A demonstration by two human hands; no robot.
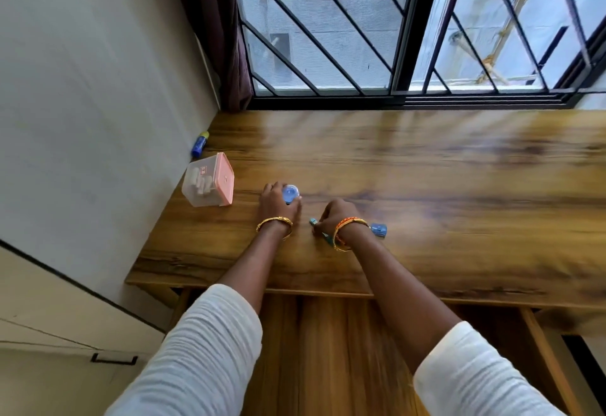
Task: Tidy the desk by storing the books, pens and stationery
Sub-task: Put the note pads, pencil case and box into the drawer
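1. The desk (426,169) looks mostly tidied, as a judgement from what lies on it: no books and no full-length pens are in view, and only a few small stationery items are left on its left half.
2. Left to store, as far as the view shows: a small blue round container (290,193) under the left hand, a thin teal item (314,221) at the right hand, a small blue object (378,229) just beside the right wrist, and a blue and yellow glue stick (200,144) lying at the wall, well apart from the hands.
3. A clear storage box with a pink lid (210,181) lies tipped on its side near the left edge, with pale items inside; it seems the likely home for the small pieces, though that is a guess.
4. The left hand (277,204) is stretched forward, palm down, its fingers (296,200) curled around the round container, grasping it against the desk.
5. The right hand (337,217) sits just beside the left, knuckles up and wrist bent, its fingers (319,223) pinched on the teal item; blur keeps me from telling what it is or whether it has been lifted.
6. Both forearms reach in over the near edge, white sleeves pushed up, bangles on each wrist.
7. A drawer (541,350) below the desk on the right appears pulled open.
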